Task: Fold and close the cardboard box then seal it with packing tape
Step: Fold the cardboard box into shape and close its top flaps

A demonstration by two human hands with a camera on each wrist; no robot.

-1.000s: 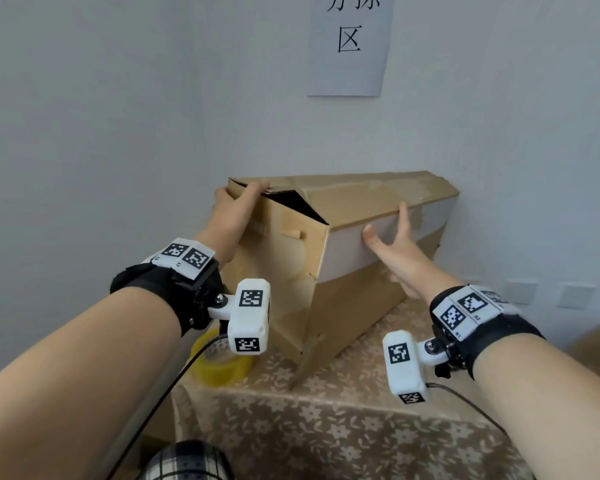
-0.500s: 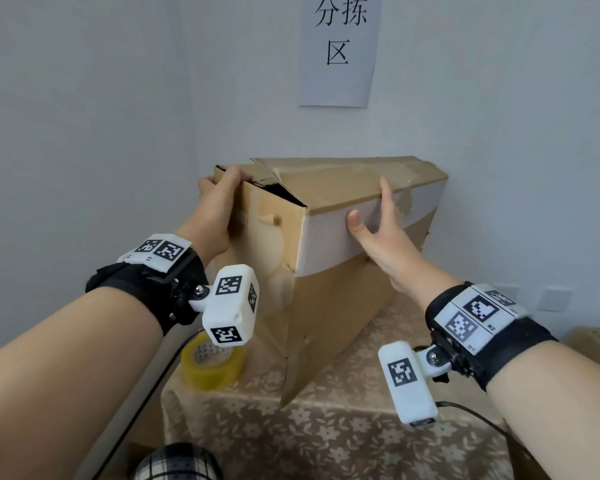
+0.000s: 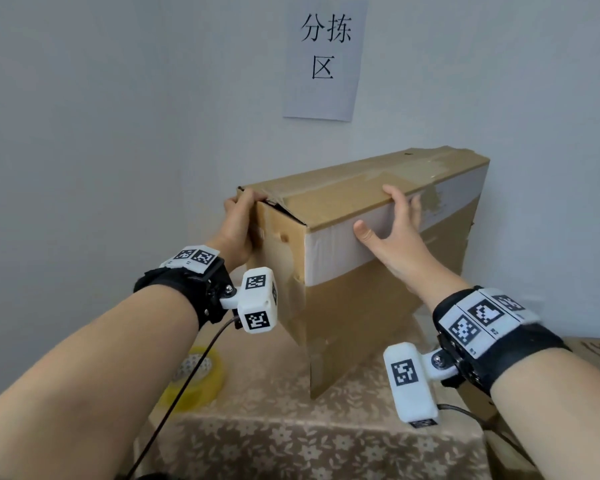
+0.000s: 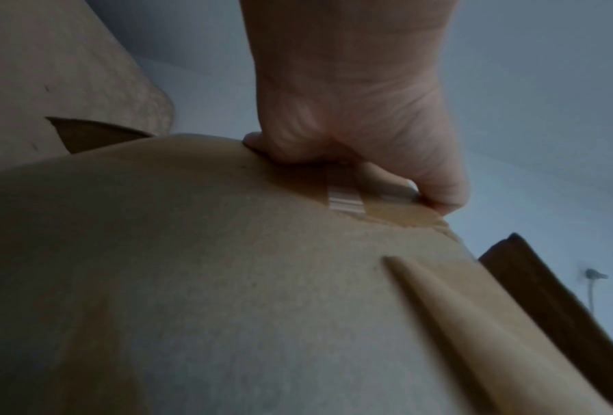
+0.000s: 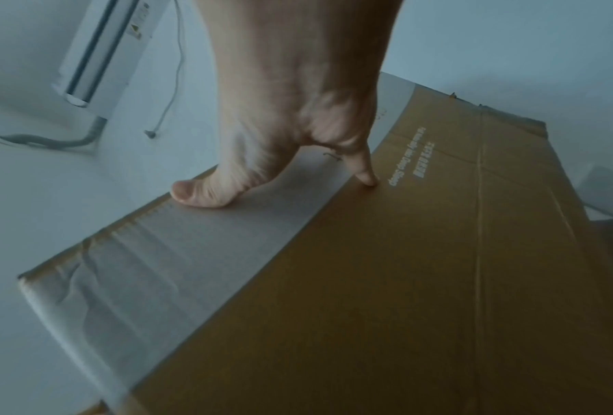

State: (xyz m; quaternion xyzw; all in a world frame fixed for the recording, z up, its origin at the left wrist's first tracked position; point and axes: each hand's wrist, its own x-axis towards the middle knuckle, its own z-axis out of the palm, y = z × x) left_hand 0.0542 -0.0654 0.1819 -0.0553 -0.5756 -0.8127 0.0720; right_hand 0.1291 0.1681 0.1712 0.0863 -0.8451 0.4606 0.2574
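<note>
A long brown cardboard box point(image 3: 378, 289) with a white band along its top stands tilted on the table, its near bottom corner low. My left hand point(image 3: 238, 220) grips the top left corner of the box's near end, fingers curled over the edge by old tape; in the left wrist view the left hand point(image 4: 351, 126) clamps that edge of the box point(image 4: 227, 280). My right hand point(image 3: 392, 233) holds the long side, fingers hooked over the top edge. In the right wrist view the thumb point(image 5: 198, 193) presses the white band of the box point(image 5: 404, 266). A yellow tape roll point(image 3: 196, 379) lies at the table's left.
The table point(image 3: 291, 438) wears a floral cloth and stands in a wall corner. A paper sign point(image 3: 326, 57) hangs on the wall behind. Another cardboard box point(image 3: 596, 351) sits low at the right. A wall air conditioner point(image 5: 102, 50) shows in the right wrist view.
My right hand has slid up the long side; its fingers now hook over the top edge instead of lying flat. The dark gap at the box's near end has narrowed. My left hand keeps its corner.
</note>
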